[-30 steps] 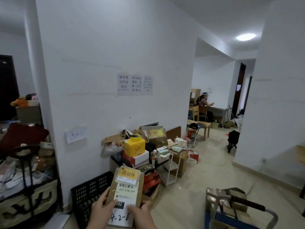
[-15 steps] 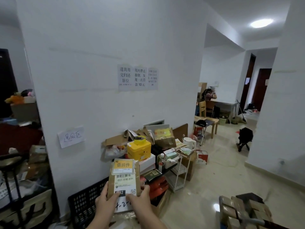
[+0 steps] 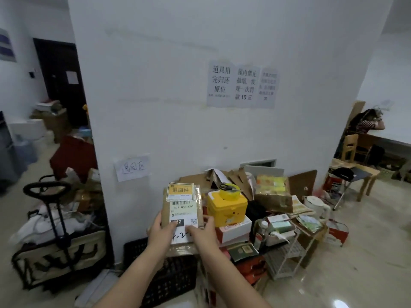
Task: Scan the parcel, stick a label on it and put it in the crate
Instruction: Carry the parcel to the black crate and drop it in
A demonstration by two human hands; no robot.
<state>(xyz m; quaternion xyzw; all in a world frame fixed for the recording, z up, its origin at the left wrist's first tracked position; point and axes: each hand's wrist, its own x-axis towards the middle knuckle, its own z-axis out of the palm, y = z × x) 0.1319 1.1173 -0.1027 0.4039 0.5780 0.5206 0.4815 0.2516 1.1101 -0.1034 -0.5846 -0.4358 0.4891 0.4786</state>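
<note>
Cardboard parcel [image 3: 182,210] upright, yellow label [image 3: 180,191] topmost, left hand [image 3: 160,232] and right hand [image 3: 203,230] gripping its lower edges

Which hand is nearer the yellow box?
Right. The right hand holds the parcel's edge beside the yellow box; the left hand grips the far edge.

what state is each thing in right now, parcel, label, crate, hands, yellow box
parcel: held upright in both hands, above the crate
yellow label: stuck on the parcel's top end
black crate: on the floor by the wall, contents hidden by the arms
left hand: gripping the parcel's lower left edge
right hand: gripping its lower right edge
yellow box: lid shut, tape roll on top
</note>
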